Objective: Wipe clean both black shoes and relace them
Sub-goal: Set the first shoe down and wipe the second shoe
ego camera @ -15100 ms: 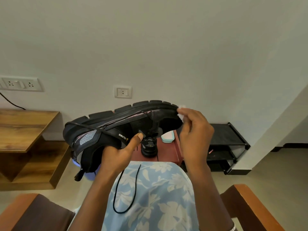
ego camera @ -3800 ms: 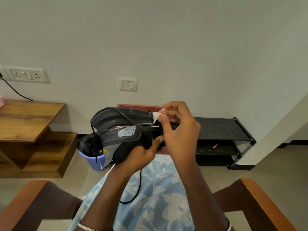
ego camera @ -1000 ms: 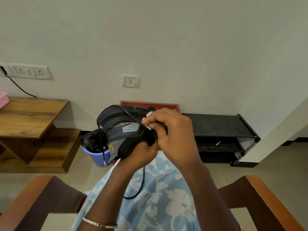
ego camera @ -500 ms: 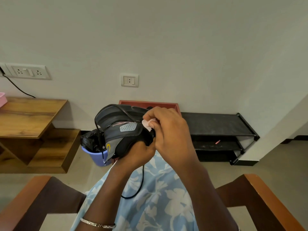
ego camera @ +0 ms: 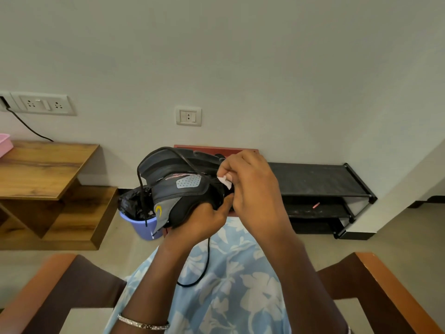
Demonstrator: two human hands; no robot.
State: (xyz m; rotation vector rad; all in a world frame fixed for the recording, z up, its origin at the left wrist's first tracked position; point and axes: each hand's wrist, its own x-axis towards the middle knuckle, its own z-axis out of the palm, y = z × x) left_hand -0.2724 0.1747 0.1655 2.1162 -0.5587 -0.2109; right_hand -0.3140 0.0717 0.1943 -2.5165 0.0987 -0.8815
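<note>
Nearest, I see a black lace hanging down onto the lap. Just above, the left hand is curled under the black shoe, holding it in the air over the knees. The right hand pinches a white wipe against the shoe's upper. Farther off on the floor stand a purple bin and a black rack by the wall

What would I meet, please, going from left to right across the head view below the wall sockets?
pink tray → wooden table → purple bin → black shoe → right hand, pinching a white wipe → black shoe rack
</note>
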